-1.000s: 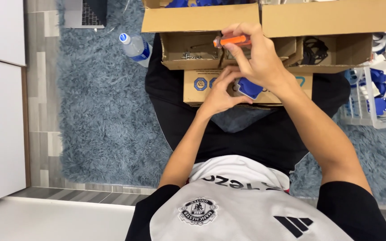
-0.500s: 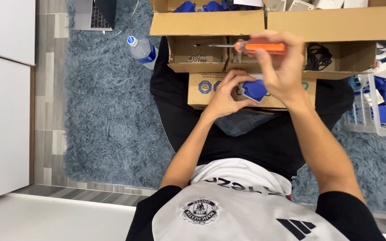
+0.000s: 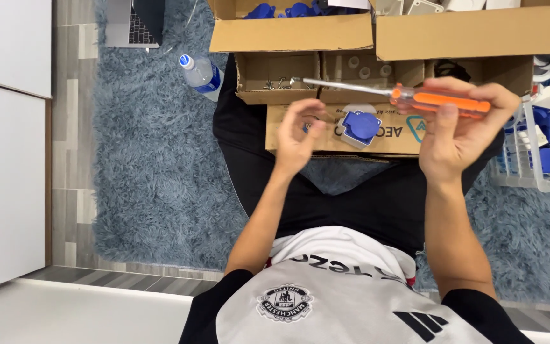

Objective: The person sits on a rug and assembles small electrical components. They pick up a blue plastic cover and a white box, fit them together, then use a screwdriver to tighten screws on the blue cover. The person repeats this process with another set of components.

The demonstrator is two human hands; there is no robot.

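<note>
Screwdriver [image 3: 415,97] pinched loosely in my right fingers [image 3: 447,118], left hand [image 3: 297,130] half-open and empty; could slip onto blue socket [image 3: 359,126] at 12.

Screwdriver [image 3: 415,97]: orange translucent handle, long silver shaft, lying level in the upper right of the frame, tip pointing left over the small cardboard tray.
Socket [image 3: 359,125]: blue round-faced piece on grey base, upper centre, resting on flat cardboard box.
</note>
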